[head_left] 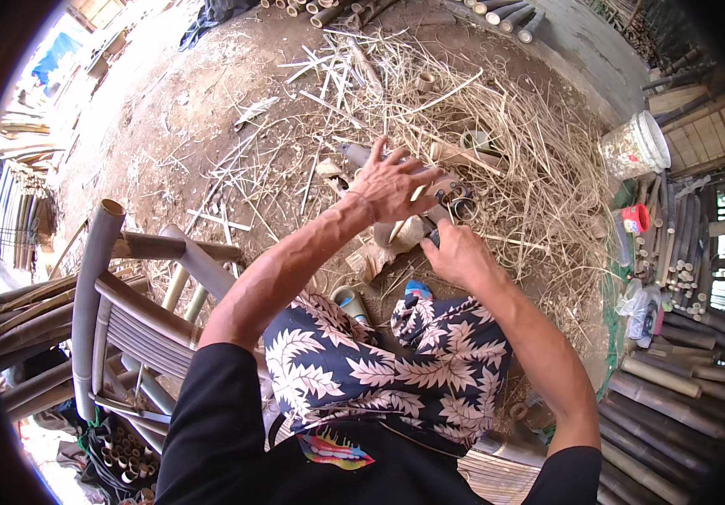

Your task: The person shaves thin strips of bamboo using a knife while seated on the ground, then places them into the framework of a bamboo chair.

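Head view shows our left hand point(389, 181) with its fingers point(379, 150) spread wide, palm down, resting over a short bamboo piece point(413, 229) that stands on the dirt floor point(177, 126) in front of our knees. Our right hand point(462, 252) sits just beside it, fingers curled in around something dark at the piece's right side; we cannot tell from here what it is or how firmly it is pinched. The bamboo piece looks stiff, hollow and light, with a smooth skin that we judge could slip under a dry palm and split edges that could cut, so the safer hold seems to be around its round wall, away from the open end. A dark ring-shaped offcut point(462, 206) lies touching the work on its far side. Around all this spreads a heap of pale bamboo shavings point(514, 151). Farther out, a bamboo chair point(127, 311) stands at our left, a clear plastic jar point(634, 147) sits at the upper right, and stacked bamboo poles point(674, 396) lie along the right.
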